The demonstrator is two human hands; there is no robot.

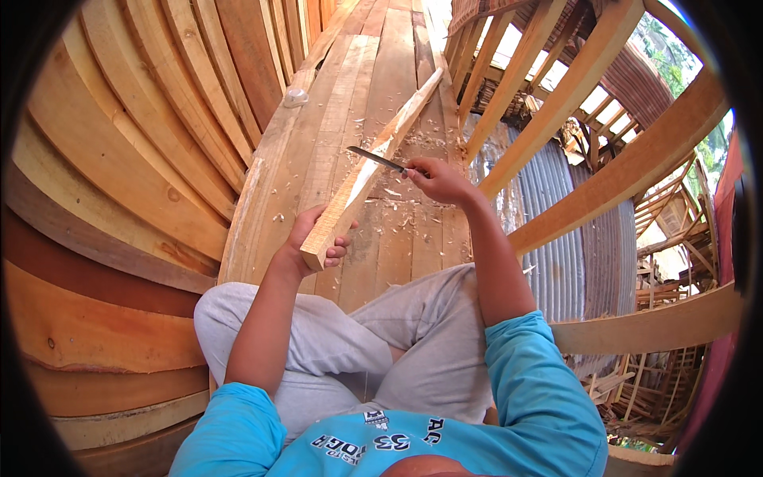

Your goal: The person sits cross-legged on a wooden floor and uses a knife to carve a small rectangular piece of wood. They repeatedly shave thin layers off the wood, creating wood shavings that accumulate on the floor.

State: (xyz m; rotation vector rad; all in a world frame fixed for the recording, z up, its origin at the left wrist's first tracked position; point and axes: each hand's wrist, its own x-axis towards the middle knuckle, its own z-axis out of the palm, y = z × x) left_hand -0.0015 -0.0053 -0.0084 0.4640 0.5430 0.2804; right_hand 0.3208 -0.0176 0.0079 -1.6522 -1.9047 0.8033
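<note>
A long squared piece of wood slants away from me, its near end above my crossed legs and its far end over the plank floor. My left hand is wrapped round the near end from below, fingertips showing on the right side. In my right hand is a knife with a dark blade, gripped by its handle. The blade points left and lies across the wood near its middle. Around that spot the surface is pale and freshly cut, and the far part is tapered.
Wood shavings litter the plank floor. A small whitish object lies by the left wall of upright boards. To the right stand open wooden slats, with corrugated metal sheets and piled timber beyond and below.
</note>
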